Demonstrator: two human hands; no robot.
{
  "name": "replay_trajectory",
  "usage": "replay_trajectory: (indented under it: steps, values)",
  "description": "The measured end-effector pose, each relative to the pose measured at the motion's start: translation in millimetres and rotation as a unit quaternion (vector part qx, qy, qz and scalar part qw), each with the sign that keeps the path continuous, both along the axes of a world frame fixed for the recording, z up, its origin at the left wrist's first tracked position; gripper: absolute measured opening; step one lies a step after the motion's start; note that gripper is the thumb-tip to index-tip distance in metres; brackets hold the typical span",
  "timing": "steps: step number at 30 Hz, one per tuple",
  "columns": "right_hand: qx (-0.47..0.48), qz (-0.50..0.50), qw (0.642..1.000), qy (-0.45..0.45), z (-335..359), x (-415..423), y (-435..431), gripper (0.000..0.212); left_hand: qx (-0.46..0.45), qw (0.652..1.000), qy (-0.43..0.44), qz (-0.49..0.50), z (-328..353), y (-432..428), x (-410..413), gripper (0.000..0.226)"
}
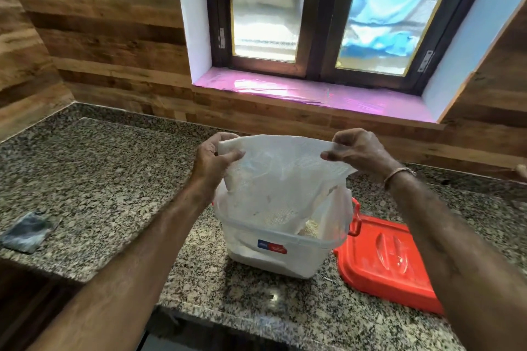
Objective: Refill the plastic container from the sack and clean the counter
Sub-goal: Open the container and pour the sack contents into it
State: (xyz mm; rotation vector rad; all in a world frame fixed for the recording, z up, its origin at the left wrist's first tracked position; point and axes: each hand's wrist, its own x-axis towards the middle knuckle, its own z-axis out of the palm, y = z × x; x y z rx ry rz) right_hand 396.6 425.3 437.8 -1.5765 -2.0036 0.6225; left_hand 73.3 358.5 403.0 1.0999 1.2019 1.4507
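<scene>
A white woven sack (pixel 281 179) hangs upside down over a clear plastic container (pixel 281 253) that stands on the granite counter (pixel 114 179). The sack's lower end reaches into the container's mouth. My left hand (pixel 212 161) grips the sack's upper left corner, and my right hand (pixel 359 152) pinches its upper right corner. Pale grains (pixel 309 229) show inside the container beside the sack. White contents fill the container's bottom. A red latch (pixel 356 219) sticks out at the container's right rim.
The container's red lid (pixel 390 262) lies flat on the counter just to its right. A dark grey cloth (pixel 27 232) lies at the counter's left near the front edge. A wood-panelled wall and a window with a pink sill (pixel 313 92) stand behind.
</scene>
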Motion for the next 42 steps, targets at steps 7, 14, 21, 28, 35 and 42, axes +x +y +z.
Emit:
replay_trajectory:
  steps: [7,14,21,28,35,42]
  values:
    - [0.048,-0.031,0.998,-0.016,4.8,4.4,7.0,0.024,0.020,0.996,0.003,-0.086,13.5,-4.0,2.6,0.027]
    - [0.059,-0.043,0.997,0.006,2.6,-17.5,5.5,0.013,0.010,0.994,0.092,-0.064,-0.1,-15.8,-2.3,0.030]
    - [0.133,0.221,0.966,0.019,24.0,-137.6,-18.0,0.050,0.063,0.983,0.172,-0.025,-2.1,-18.1,14.5,0.016]
    - [0.107,0.171,0.974,0.099,25.1,-156.2,-7.5,0.017,0.029,0.982,0.176,-0.054,-32.2,-38.8,-9.4,0.064]
    - [0.066,0.142,0.968,0.198,24.0,-151.0,-1.8,0.015,-0.025,0.961,0.269,0.060,-65.1,-35.2,-19.9,0.021]
    - [0.074,0.103,0.966,0.227,25.2,-142.4,-3.7,0.010,-0.033,0.907,0.379,0.180,-73.0,-34.3,-0.2,0.017]
